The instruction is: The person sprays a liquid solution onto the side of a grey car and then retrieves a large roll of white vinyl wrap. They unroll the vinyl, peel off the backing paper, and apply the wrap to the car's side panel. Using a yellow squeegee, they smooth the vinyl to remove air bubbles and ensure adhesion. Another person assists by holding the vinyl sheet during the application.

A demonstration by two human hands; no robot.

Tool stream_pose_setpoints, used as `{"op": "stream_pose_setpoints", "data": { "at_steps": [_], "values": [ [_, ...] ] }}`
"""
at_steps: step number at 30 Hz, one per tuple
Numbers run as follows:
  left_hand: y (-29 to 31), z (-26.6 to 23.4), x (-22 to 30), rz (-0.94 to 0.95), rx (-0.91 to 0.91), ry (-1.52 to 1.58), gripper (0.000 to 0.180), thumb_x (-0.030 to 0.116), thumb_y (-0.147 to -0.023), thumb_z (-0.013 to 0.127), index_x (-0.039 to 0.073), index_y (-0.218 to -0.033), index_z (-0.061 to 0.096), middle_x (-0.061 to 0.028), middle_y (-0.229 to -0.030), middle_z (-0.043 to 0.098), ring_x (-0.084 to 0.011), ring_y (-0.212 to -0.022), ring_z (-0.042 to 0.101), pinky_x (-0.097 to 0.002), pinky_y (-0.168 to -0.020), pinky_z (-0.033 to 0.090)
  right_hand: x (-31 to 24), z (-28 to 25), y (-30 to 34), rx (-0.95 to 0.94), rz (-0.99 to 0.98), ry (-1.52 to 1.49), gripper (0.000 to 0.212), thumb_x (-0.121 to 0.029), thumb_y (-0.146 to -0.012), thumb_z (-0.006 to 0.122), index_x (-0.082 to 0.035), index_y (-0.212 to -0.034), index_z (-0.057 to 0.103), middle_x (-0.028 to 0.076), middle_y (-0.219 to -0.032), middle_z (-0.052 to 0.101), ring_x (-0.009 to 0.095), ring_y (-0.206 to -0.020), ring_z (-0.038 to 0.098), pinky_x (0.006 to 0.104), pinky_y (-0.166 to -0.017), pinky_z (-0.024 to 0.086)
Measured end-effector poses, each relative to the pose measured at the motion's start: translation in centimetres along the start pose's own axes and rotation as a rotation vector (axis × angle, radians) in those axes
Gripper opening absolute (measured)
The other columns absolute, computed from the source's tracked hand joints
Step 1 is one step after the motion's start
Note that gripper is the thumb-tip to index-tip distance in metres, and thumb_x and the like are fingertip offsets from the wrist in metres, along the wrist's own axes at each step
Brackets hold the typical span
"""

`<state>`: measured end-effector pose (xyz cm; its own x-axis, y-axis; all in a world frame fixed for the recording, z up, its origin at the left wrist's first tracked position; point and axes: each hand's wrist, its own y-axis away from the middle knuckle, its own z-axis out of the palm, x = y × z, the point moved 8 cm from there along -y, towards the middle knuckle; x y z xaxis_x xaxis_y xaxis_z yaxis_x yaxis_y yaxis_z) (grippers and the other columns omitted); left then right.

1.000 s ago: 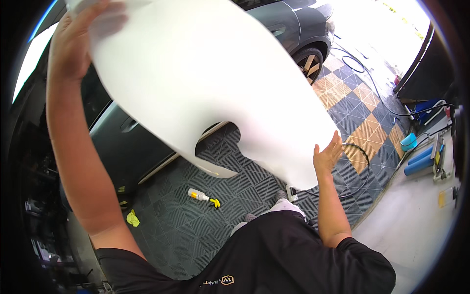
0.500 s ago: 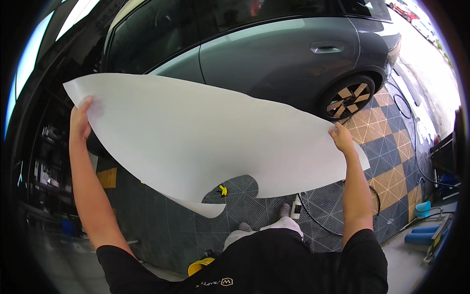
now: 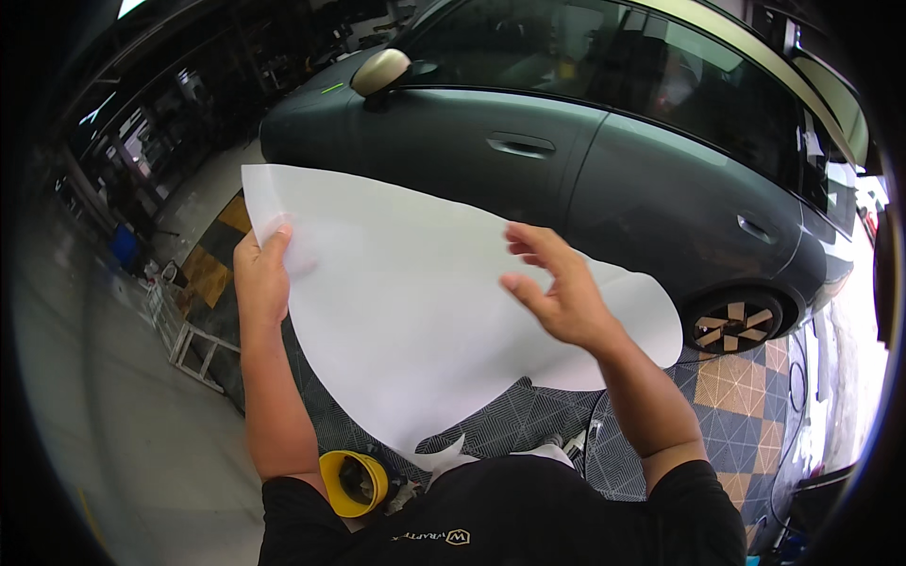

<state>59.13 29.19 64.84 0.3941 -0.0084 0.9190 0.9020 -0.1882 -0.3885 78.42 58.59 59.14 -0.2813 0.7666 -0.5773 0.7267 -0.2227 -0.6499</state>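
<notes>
A large, curved white sheet (image 3: 406,283), thin and flexible, spreads across the view in front of me. My left hand (image 3: 264,274) grips its left edge, thumb on top and fingers hidden behind. Over the sheet's right half hovers my right hand (image 3: 557,288), thumb and fingers apart, slightly blurred, holding nothing. The sheet has a cut-out in its lower edge, with a narrow tongue (image 3: 448,459) hanging close to my body. Its right end is rounded and hangs in the air before the car.
A dark grey car (image 3: 453,127) stands just beyond the sheet, with a pale mirror (image 3: 380,73) and a rear wheel (image 3: 734,323) at right. A yellow bucket (image 3: 354,483) sits at lower left. Patterned floor tiles (image 3: 746,391) and a metal frame (image 3: 203,354) show too.
My view has swung left, bringing the car's mirror and front door in. My right hand has let go of the sheet's upper right edge and moved inward over it. The left still grips.
</notes>
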Motion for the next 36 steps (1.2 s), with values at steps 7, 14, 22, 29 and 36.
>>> {"op": "stream_pose_setpoints", "data": {
  "at_steps": [7, 14, 22, 29, 36],
  "values": [
    [5.8, -9.2, 7.5, 0.700, 0.083, -0.547, 0.039, 0.009, -0.083, 0.067, -0.003, -0.118, 0.055, -0.0148, -0.107, 0.056, -0.0226, -0.095, 0.058, -0.0368, -0.075, 0.048, -29.2, 19.6, -11.8, -0.285, -0.161, -0.363, 0.061, -0.033, -0.089, 0.065, 0.019, -0.116, 0.046, 0.039, -0.118, 0.051, 0.047, -0.106, 0.058, 0.0482, -0.087, 0.049],
    [0.1, -17.9, 9.6, 0.399, -0.141, 0.177, 0.049, 0.028, -0.100, 0.054, -0.002, -0.137, 0.050, -0.0142, -0.130, 0.057, -0.0231, -0.120, 0.053, -0.0346, -0.099, 0.045, -29.8, 15.4, -24.9, -0.478, -0.132, -1.276, 0.027, -0.005, -0.091, 0.050, 0.009, -0.115, 0.051, 0.021, -0.097, 0.066, 0.024, -0.076, 0.071, 0.0357, -0.068, 0.062],
    [-3.8, -10.0, 12.4, 0.756, -0.616, 0.036, 0.084, 0.055, -0.083, 0.069, 0.004, -0.145, 0.044, -0.0159, -0.140, 0.052, -0.0247, -0.130, 0.048, -0.0348, -0.107, 0.035, -18.8, 1.8, -17.7, -0.274, -0.333, -1.038, 0.035, -0.008, -0.094, 0.054, 0.010, -0.123, 0.049, 0.023, -0.112, 0.064, 0.027, -0.090, 0.068, 0.0327, -0.079, 0.057],
    [-1.1, -2.1, 0.1, 0.446, -1.202, -0.309, 0.055, 0.049, -0.072, 0.080, 0.000, -0.093, 0.064, -0.0111, -0.078, 0.067, -0.0230, -0.074, 0.066, -0.0334, -0.068, 0.051, -12.1, -15.4, -4.2, 0.278, 0.157, -0.379, 0.031, -0.009, -0.093, 0.062, 0.002, -0.122, 0.058, 0.010, -0.106, 0.068, 0.018, -0.095, 0.067, 0.0347, -0.089, 0.054],
    [12.0, -8.2, -24.7, -0.556, -1.777, -0.525, 0.048, 0.039, -0.081, 0.078, 0.007, -0.115, 0.066, -0.0084, -0.104, 0.071, -0.0180, -0.101, 0.066, -0.0323, -0.089, 0.050, -8.4, -30.8, 10.5, 0.445, 0.454, -0.050, 0.022, -0.012, -0.097, 0.057, -0.001, -0.115, 0.064, 0.006, -0.100, 0.069, 0.013, -0.089, 0.065, 0.0267, -0.082, 0.052]
  ]
}}
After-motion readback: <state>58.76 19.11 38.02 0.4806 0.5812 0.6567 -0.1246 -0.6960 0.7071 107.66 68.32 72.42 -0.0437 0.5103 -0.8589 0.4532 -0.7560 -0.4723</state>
